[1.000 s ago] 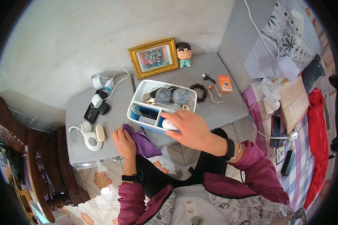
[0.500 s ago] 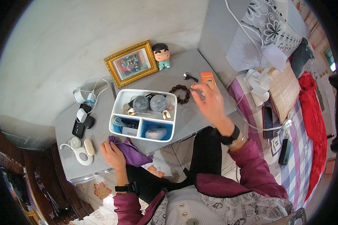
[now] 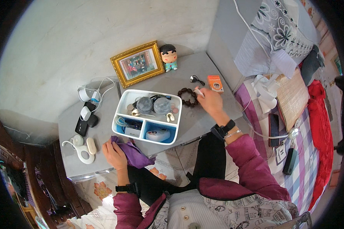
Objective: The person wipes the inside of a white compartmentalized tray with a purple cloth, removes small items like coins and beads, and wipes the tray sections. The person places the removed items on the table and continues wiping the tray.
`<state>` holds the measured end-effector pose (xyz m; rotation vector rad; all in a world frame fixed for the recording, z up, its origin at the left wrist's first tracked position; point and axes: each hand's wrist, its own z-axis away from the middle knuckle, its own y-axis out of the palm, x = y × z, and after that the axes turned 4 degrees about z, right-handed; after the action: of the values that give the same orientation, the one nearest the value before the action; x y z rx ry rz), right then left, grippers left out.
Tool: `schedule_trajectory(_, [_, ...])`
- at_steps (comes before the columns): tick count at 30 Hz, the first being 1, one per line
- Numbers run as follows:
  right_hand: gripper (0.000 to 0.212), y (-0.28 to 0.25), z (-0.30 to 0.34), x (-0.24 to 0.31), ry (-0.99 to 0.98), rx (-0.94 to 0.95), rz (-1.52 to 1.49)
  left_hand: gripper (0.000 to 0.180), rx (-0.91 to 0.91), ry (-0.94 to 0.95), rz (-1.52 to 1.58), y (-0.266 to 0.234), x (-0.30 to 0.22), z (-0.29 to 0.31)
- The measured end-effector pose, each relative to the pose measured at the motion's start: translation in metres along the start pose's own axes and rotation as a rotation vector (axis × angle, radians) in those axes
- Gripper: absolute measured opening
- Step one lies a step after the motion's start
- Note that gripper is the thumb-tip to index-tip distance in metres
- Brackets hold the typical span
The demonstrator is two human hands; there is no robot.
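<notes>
My left hand (image 3: 114, 153) is closed on a purple cloth (image 3: 133, 152) at the table's front edge, part of the cloth hanging over it. My right hand (image 3: 211, 101) pinches a small pale and reddish thing (image 3: 197, 91), too small to name, just right of a dark bead bracelet (image 3: 187, 97). Left of the bracelet stands a white divided organizer box (image 3: 178, 114). Two round grey lidded containers (image 3: 144, 105) and some coins lie in its back compartment. A cable and a small white box share one blue-lined front compartment; a white mouse-shaped item (image 3: 157, 134) is in the other.
Behind the box are a gold picture frame (image 3: 137, 64) and a cartoon figurine (image 3: 169, 58). An orange box (image 3: 215, 83) and a short black cable (image 3: 197, 79) lie at the back right. Chargers, a black power strip (image 3: 81, 124) and a white ring-shaped device (image 3: 86, 154) sit left.
My right hand has come down to the table beside the bracelet, its raised fingers now lowered and pinching the small thing. My left hand stays on the cloth. The view has shifted slightly.
</notes>
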<state>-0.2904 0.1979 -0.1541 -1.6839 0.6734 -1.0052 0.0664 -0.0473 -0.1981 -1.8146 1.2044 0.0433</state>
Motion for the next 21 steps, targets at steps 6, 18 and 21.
schedule_trajectory(6, [0.020,-0.054,0.014,0.007,-0.102,-0.132,-0.602,0.021,0.023,-0.019,-0.008,-0.001,0.001,0.000])
schedule_trajectory(18, [0.016,-0.102,0.083,0.107,-0.790,0.186,-0.824,0.019,0.020,-0.009,-0.012,-0.003,-0.002,-0.002])
schedule_trajectory(21, [0.018,-0.086,0.092,0.115,-0.909,0.130,-0.701,0.020,0.025,-0.014,-0.019,-0.002,-0.001,-0.001])
